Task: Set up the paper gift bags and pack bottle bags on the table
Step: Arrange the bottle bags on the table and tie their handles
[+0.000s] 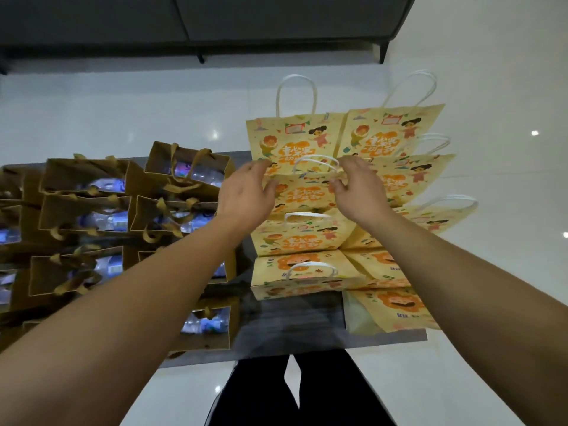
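Observation:
Several yellow paper gift bags with orange cartoon prints and white handles stand in two rows on the right half of the dark table. My left hand and my right hand grip the top edges of one yellow bag in the second row from the far end, one hand at each side of its mouth. Several brown bottle bags with gold ribbon handles fill the left half of the table, each with plastic water bottles showing through a window.
A dark grey sofa stands across the glossy white floor beyond the table. A flattened yellow bag lies at the table's near right corner. My legs in black trousers are right at the near table edge.

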Action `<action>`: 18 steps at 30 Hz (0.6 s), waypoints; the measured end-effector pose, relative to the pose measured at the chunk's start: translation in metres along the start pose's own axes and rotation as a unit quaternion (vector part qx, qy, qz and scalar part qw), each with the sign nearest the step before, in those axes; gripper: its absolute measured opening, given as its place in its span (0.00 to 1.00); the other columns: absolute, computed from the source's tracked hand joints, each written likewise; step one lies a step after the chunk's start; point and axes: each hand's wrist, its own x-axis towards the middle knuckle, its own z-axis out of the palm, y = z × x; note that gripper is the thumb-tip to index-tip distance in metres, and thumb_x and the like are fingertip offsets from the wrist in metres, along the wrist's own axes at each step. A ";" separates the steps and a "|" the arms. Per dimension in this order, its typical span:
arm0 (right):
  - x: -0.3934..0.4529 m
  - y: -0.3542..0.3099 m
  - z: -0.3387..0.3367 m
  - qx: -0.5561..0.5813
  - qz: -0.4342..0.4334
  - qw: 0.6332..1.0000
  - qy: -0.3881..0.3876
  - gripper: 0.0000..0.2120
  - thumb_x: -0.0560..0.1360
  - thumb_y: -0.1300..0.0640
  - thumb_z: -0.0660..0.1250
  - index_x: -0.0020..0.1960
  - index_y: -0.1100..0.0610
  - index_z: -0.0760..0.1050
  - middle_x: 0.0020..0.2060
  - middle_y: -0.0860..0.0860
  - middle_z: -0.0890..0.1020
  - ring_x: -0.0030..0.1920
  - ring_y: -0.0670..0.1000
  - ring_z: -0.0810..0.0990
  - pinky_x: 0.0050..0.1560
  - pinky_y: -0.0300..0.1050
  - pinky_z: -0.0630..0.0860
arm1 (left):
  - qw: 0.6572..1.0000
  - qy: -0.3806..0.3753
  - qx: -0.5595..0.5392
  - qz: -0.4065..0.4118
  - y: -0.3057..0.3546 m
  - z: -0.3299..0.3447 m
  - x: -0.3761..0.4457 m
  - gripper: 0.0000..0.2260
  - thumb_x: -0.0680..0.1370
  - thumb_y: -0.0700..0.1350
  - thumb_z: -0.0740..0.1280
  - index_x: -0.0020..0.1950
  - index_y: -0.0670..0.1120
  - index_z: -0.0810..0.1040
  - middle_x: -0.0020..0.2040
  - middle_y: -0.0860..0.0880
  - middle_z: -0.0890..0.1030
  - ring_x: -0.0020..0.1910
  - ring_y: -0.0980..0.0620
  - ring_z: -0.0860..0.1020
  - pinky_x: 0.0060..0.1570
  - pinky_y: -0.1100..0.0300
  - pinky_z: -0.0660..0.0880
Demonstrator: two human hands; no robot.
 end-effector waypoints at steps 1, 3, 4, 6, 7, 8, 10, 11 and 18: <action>0.009 0.001 0.004 0.005 -0.003 1.000 -0.020 0.19 0.84 0.52 0.61 0.72 0.57 0.71 0.68 0.55 0.75 0.64 0.59 0.75 0.57 0.50 0.72 | 1.000 -0.004 0.007 0.001 0.002 0.003 0.004 0.19 0.83 0.53 0.62 0.72 0.48 0.74 0.66 0.47 0.79 0.62 0.45 0.77 0.56 0.51 0.74; 0.022 0.003 0.011 0.023 0.011 0.999 -0.033 0.15 0.84 0.50 0.61 0.65 0.57 0.77 0.59 0.56 0.81 0.57 0.60 0.79 0.46 0.48 0.72 | 0.999 -0.020 0.026 -0.010 0.005 0.011 0.011 0.17 0.84 0.54 0.61 0.69 0.49 0.77 0.62 0.47 0.82 0.59 0.44 0.79 0.53 0.50 0.75; 0.028 0.004 0.013 0.034 0.019 0.999 -0.030 0.13 0.84 0.50 0.61 0.61 0.56 0.79 0.54 0.55 0.83 0.52 0.59 0.80 0.43 0.47 0.71 | 0.999 -0.026 0.033 -0.020 0.005 0.016 0.015 0.15 0.84 0.53 0.60 0.66 0.50 0.79 0.58 0.46 0.83 0.56 0.43 0.80 0.49 0.51 0.76; 0.037 0.006 0.015 0.057 0.031 0.997 -0.028 0.11 0.84 0.50 0.62 0.55 0.54 0.80 0.44 0.52 0.83 0.45 0.55 0.79 0.40 0.47 0.71 | 0.998 -0.021 0.052 -0.036 0.004 0.022 0.023 0.13 0.84 0.53 0.59 0.58 0.50 0.81 0.51 0.47 0.84 0.50 0.44 0.80 0.40 0.54 0.72; 0.042 0.007 0.016 0.065 0.034 0.997 -0.029 0.10 0.83 0.50 0.63 0.53 0.54 0.80 0.40 0.50 0.81 0.42 0.54 0.78 0.39 0.46 0.70 | 0.997 -0.016 0.064 -0.045 0.004 0.024 0.027 0.13 0.84 0.53 0.59 0.56 0.49 0.81 0.49 0.47 0.84 0.48 0.44 0.80 0.38 0.55 0.69; 0.047 0.008 0.016 0.069 0.034 0.997 -0.030 0.09 0.83 0.50 0.63 0.51 0.54 0.79 0.37 0.48 0.79 0.41 0.54 0.77 0.38 0.46 0.68 | 0.996 -0.011 0.072 -0.055 0.004 0.025 0.031 0.13 0.84 0.53 0.59 0.56 0.49 0.81 0.49 0.47 0.83 0.47 0.44 0.80 0.37 0.55 0.67; 0.054 0.009 0.015 0.072 0.032 0.996 -0.037 0.09 0.83 0.50 0.64 0.50 0.55 0.79 0.35 0.49 0.78 0.40 0.55 0.78 0.38 0.47 0.71 | 0.995 -0.010 0.077 -0.067 0.006 0.028 0.037 0.13 0.84 0.52 0.59 0.56 0.49 0.81 0.49 0.47 0.83 0.47 0.44 0.79 0.38 0.56 0.67; 0.056 0.010 0.015 0.073 0.029 0.996 -0.041 0.10 0.83 0.50 0.64 0.50 0.55 0.79 0.36 0.50 0.79 0.40 0.56 0.80 0.40 0.49 0.74 | 0.994 -0.012 0.077 -0.072 0.008 0.028 0.039 0.13 0.84 0.52 0.59 0.57 0.49 0.81 0.49 0.47 0.83 0.46 0.44 0.79 0.38 0.56 0.68; 0.058 0.011 0.011 0.065 0.012 0.996 -0.055 0.11 0.82 0.48 0.65 0.50 0.54 0.82 0.37 0.50 0.83 0.39 0.53 0.81 0.38 0.47 0.75 | 0.991 -0.043 0.053 -0.116 0.007 0.020 0.050 0.10 0.83 0.51 0.63 0.56 0.51 0.83 0.48 0.49 0.83 0.46 0.48 0.79 0.39 0.57 0.70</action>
